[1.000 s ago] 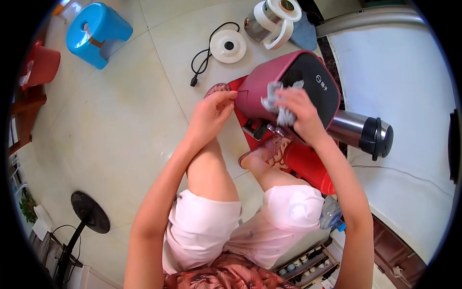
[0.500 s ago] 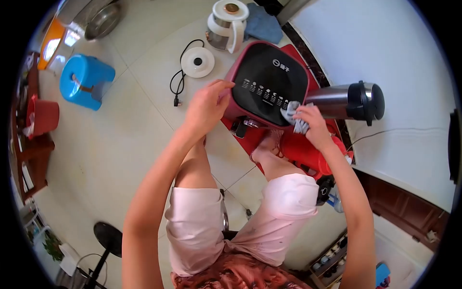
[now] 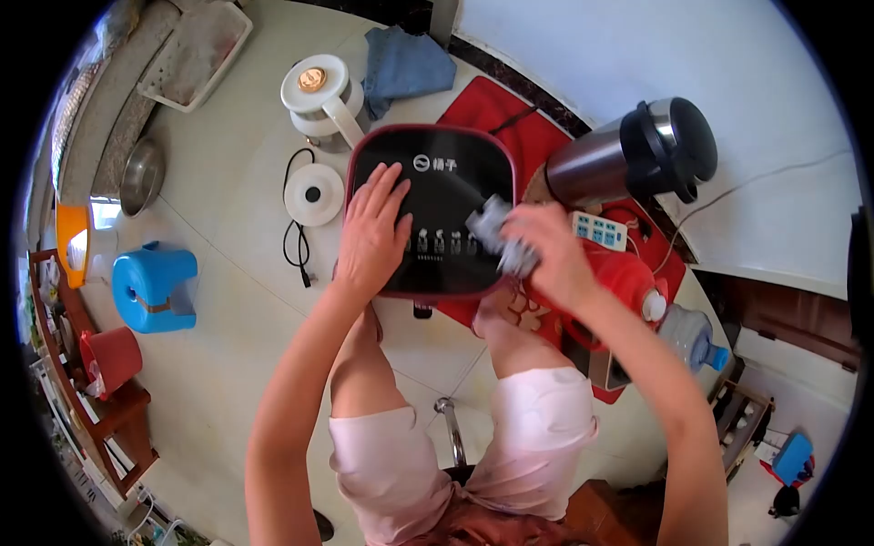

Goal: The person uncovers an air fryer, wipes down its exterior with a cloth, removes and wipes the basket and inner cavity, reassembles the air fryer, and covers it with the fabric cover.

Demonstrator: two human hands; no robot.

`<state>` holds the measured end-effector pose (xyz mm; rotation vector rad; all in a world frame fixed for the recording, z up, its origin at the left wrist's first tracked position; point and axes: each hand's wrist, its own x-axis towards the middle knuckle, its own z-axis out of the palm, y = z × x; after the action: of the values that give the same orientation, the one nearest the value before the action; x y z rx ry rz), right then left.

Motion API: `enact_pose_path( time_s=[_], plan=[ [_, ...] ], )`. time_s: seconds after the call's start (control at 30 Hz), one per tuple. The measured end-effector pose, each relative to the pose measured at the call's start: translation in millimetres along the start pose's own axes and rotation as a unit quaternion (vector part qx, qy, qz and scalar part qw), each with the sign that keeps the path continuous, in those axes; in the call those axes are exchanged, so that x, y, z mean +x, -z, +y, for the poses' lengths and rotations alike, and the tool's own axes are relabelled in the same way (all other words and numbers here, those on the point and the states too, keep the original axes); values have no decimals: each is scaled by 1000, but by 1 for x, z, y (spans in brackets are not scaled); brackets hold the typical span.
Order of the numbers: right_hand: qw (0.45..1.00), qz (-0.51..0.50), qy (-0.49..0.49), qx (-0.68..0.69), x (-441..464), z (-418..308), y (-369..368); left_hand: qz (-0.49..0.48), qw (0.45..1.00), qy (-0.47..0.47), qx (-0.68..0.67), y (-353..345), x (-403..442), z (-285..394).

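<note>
A dark red appliance with a glossy black top [image 3: 446,196] stands upright between my feet and the kettle area, with white icons along its near part. My left hand [image 3: 371,227] lies on the left side of that top, fingers spread and holding nothing. At the right edge of the appliance, my right hand [image 3: 551,250] has its fingers closed round a crumpled grey cloth [image 3: 499,238]. Part of the cloth rests over the black top; its underside is hidden.
Left of the appliance are a white round base [image 3: 314,195] with a black cord and a glass kettle [image 3: 314,96]. A steel flask [image 3: 596,164], power strip [image 3: 599,231] and red container [image 3: 624,284] stand right. A blue stool [image 3: 150,289] is far left.
The view has turned, and the appliance's black top now faces me more fully. My left hand has gone from the appliance's edge onto its top, fingers spread. The cloth remains in my right hand.
</note>
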<state>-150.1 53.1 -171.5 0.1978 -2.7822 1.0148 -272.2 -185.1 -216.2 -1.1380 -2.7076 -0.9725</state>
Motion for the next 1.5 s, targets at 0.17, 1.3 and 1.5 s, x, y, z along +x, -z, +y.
enact_pose_path(
  time_s=[0.17,1.3,1.5],
  plan=[
    [998,-21,30,55,29,26,-26,-125,991,-28,30,7,19,-2],
    [790,-379,-281,391,207,130,-66,-125,981,-143,-49,9,52,-66],
    [806,-266,-352,395,180,125,-46,-113,981,-141,-69,7,50,-68]
  ],
)
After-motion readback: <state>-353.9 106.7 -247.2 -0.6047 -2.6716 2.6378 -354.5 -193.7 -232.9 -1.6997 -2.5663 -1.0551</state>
